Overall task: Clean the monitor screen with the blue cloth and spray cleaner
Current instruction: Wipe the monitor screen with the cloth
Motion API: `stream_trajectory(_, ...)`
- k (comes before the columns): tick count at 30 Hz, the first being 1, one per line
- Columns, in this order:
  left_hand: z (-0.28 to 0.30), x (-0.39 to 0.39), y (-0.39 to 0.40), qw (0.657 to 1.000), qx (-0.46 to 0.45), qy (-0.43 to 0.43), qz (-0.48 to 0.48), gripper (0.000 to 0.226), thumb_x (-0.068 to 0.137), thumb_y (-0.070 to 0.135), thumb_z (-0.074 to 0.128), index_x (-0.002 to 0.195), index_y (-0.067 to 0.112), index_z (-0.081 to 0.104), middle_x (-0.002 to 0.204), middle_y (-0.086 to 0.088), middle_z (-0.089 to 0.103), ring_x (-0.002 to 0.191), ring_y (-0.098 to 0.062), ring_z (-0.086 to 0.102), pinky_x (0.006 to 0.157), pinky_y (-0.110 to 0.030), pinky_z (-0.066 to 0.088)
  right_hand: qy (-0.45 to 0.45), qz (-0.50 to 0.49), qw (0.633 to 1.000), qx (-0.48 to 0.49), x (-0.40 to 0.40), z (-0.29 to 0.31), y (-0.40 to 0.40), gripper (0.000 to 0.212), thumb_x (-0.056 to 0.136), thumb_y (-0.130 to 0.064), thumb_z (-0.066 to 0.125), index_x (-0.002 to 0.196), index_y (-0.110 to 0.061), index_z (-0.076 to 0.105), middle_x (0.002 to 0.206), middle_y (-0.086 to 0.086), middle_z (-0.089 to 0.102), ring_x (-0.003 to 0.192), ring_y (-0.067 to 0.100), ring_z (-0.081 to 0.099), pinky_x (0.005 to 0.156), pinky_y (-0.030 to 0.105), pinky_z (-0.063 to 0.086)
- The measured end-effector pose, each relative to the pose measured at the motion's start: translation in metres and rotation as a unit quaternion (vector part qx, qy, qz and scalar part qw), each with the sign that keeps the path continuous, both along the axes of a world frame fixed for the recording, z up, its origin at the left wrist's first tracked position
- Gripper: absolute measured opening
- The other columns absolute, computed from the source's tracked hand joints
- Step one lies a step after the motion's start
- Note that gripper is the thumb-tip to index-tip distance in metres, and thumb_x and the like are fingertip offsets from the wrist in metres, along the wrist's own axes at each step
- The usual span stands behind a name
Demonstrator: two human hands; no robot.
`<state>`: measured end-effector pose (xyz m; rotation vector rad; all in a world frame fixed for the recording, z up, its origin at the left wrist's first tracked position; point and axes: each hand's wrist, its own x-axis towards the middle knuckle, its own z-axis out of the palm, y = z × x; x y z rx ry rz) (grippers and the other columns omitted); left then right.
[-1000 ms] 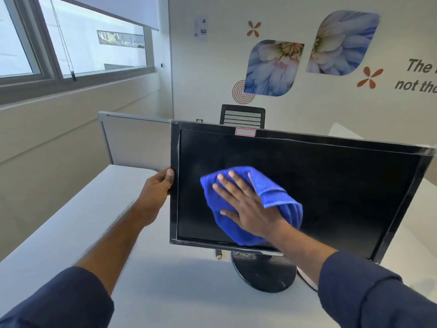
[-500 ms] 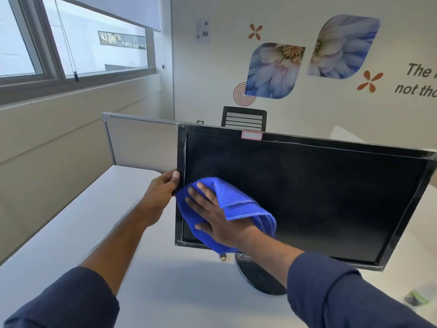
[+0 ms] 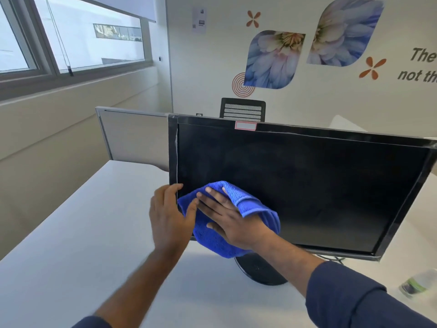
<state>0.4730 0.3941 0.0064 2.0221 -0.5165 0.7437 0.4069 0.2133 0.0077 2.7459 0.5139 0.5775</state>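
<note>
A black monitor (image 3: pixel 307 185) stands on a round black base on the white desk, its dark screen facing me. My right hand (image 3: pixel 231 218) lies flat on a folded blue cloth (image 3: pixel 250 207) and presses it against the screen's lower left corner. My left hand (image 3: pixel 168 214) grips the monitor's left bezel low down, with the thumb on the front edge next to the cloth. A clear bottle with a green label (image 3: pixel 416 284), blurred, lies at the desk's right edge; I cannot tell if it is the spray cleaner.
The white desk (image 3: pixel 94 245) stretches left and toward me. A grey partition panel (image 3: pixel 134 138) stands behind the monitor's left side, and a black chair back (image 3: pixel 242 111) shows above the monitor. Cables trail under the monitor's right side.
My right hand has slid the blue cloth left and down, from the screen's left-middle area to its lower left corner. My left hand has shifted lower along the left bezel.
</note>
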Motion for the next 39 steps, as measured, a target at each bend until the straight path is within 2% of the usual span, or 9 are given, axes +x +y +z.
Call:
stream_trajectory(9,0.005,-0.003,-0.013,0.994,-0.002,0.105,0.024,0.017,0.088,0.018,0.073,0.100,0.008,0.068,0.096,-0.004,0.061,0.087,-0.028,0.059,0.077,-0.038,0.048,-0.095,-0.048,0.994,0.000,-0.018,0.014,-0.021,0.056,0.105,-0.034,0.036,0.157,-0.019,0.023,0.165,-0.004,0.017,0.153,0.017,0.007,0.124,0.041,0.005)
stream_trajectory(16,0.025,-0.021,-0.029,0.980,-0.082,0.139,-0.119,0.025,0.098,0.023,0.058,0.092,0.044,0.046,0.079,0.016,0.060,0.074,-0.002,0.056,0.063,-0.017,0.043,-0.184,-0.137,0.970,0.086,-0.055,0.025,-0.055,0.065,0.097,-0.037,0.053,0.155,-0.020,0.029,0.164,-0.002,0.024,0.153,0.022,0.013,0.121,0.052,0.014)
stream_trajectory(20,0.037,-0.035,-0.040,0.968,-0.054,0.138,-0.204,0.033,0.098,0.016,0.058,0.090,0.046,0.047,0.075,0.020,0.057,0.066,-0.001,0.052,0.061,-0.007,0.041,-0.204,-0.108,0.960,0.160,-0.081,0.030,-0.066,0.065,0.095,-0.046,0.055,0.151,-0.020,0.035,0.154,-0.002,0.040,0.147,0.022,0.029,0.115,0.044,0.024)
stream_trajectory(23,0.047,-0.049,-0.051,0.958,-0.011,0.118,-0.262,0.031,0.097,0.013,0.058,0.091,0.042,0.048,0.073,0.017,0.055,0.062,-0.002,0.049,0.060,-0.009,0.040,-0.097,-0.077,0.950,0.288,-0.097,0.039,-0.064,0.078,0.088,-0.061,0.058,0.151,-0.022,0.033,0.141,-0.009,0.048,0.131,0.013,0.043,0.105,0.032,0.033)
stream_trajectory(25,0.054,-0.057,-0.060,0.953,0.020,0.101,-0.284,0.023,0.094,0.018,0.057,0.092,0.039,0.049,0.070,0.013,0.053,0.059,-0.004,0.046,0.058,-0.012,0.039,0.033,-0.071,0.898,0.433,-0.106,0.045,-0.060,0.081,0.081,-0.063,0.065,0.148,-0.030,0.035,0.128,-0.016,0.055,0.116,0.006,0.052,0.097,0.026,0.042)
stream_trajectory(29,0.058,-0.071,-0.077,0.952,0.033,0.086,-0.293,0.016,0.093,0.023,0.061,0.094,0.037,0.053,0.074,-0.002,0.056,0.056,-0.004,0.043,0.055,-0.011,0.038,0.112,-0.068,0.804,0.580,-0.125,0.043,-0.064,0.008,0.088,-0.038,0.068,0.092,-0.036,0.062,0.083,-0.020,0.067,0.074,0.001,0.063,0.064,0.020,0.048)
stream_trajectory(31,0.057,-0.076,-0.083,0.949,0.031,0.106,-0.295,0.017,0.094,0.024,0.065,0.095,0.039,0.056,0.075,0.003,0.062,0.058,-0.003,0.048,0.058,-0.013,0.042,0.108,-0.062,0.801,0.586,-0.138,0.044,-0.069,0.016,0.092,-0.033,0.064,0.077,-0.032,0.059,0.072,-0.017,0.063,0.064,0.003,0.057,0.058,0.017,0.042)
stream_trajectory(35,0.047,-0.086,-0.093,0.900,-0.058,0.252,-0.351,0.012,0.091,0.039,0.068,0.101,0.038,0.061,0.093,0.003,0.076,0.081,-0.011,0.071,0.069,-0.021,0.055,0.124,-0.074,0.783,0.605,-0.159,0.056,-0.080,0.017,0.094,-0.035,0.060,0.082,-0.023,0.062,0.078,-0.003,0.068,0.070,0.018,0.062,0.067,0.036,0.052)
stream_trajectory(39,0.016,-0.106,-0.099,0.863,-0.105,0.366,-0.332,0.042,0.086,0.059,0.064,0.115,0.029,0.060,0.113,-0.001,0.073,0.103,-0.017,0.069,0.083,-0.034,0.055,0.154,-0.109,0.753,0.630,-0.176,0.068,-0.094,0.013,0.096,-0.031,0.058,0.094,-0.023,0.068,0.089,-0.003,0.073,0.084,0.020,0.069,0.079,0.043,0.058)
